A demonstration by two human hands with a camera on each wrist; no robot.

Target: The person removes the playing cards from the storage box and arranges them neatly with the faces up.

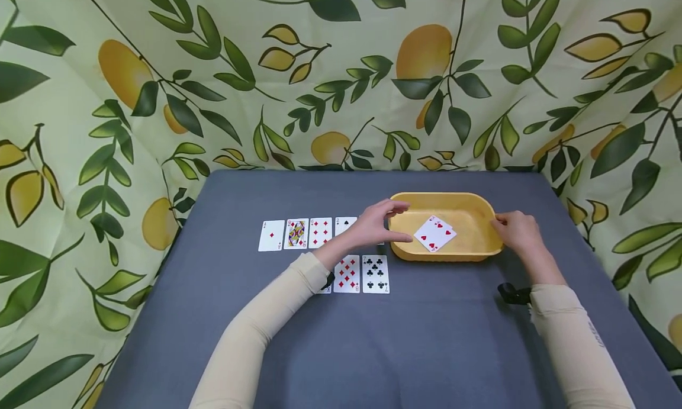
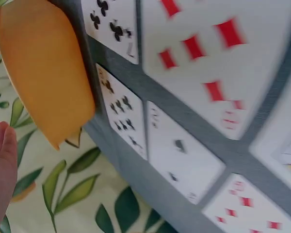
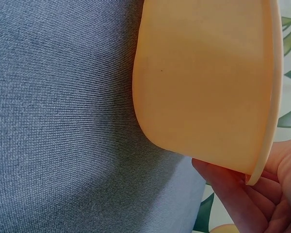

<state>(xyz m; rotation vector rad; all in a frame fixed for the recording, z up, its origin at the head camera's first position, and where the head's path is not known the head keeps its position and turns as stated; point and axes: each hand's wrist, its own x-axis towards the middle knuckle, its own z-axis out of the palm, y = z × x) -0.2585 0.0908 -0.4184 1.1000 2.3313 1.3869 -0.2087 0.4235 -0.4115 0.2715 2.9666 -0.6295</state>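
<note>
A yellow tray (image 1: 482,243) stands on the table, and my right hand (image 1: 519,231) grips its right end, thumb and fingers about the rim. In the right wrist view, fingers (image 3: 218,187) press the tray's outer wall (image 3: 203,97). My left hand (image 1: 375,222) hovers at the tray's left end with thumb and fingers spread apart, nothing between them. Inside the tray lie overlapping heart cards (image 1: 435,234). Under and beside the left forearm are face-up playing cards, among them a club card (image 1: 375,274) and a diamond card (image 1: 347,274).
Left of the tray, a back row of cards includes the ace of diamonds (image 1: 271,235), a face card (image 1: 296,234) and another diamond card (image 1: 321,232). The forearm hides part of both rows. A leaf-patterned cloth (image 1: 330,101) hangs behind the grey-blue table (image 1: 426,338).
</note>
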